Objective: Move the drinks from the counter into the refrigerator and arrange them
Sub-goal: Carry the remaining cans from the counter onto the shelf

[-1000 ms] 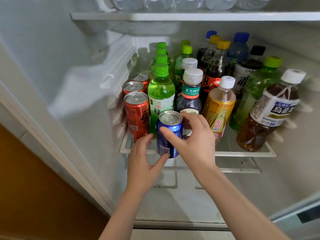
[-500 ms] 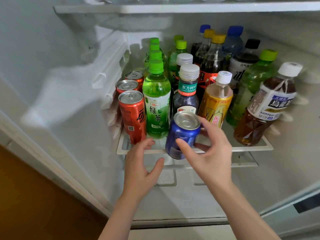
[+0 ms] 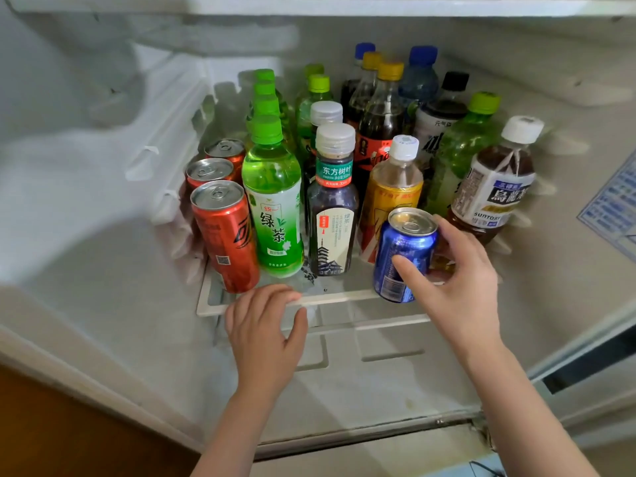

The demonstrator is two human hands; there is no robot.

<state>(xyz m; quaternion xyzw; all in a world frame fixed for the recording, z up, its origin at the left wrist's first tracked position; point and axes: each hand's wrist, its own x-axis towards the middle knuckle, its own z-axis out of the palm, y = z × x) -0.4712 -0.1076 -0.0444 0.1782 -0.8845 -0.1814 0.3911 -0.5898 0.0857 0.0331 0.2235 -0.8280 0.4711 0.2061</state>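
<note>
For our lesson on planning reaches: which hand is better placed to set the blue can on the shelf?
Right. The right hand grips the blue can above the shelf's front. The left hand merely rests on the shelf rim, holding nothing.

Soft, flat light fills the white refrigerator wall [image 3: 86,218], where a broad grey shadow spreads. Mild glare sits on the silver top of the front red drink can [image 3: 225,235]. Straight lines bow near the edges, and the corners look smeared.
</note>
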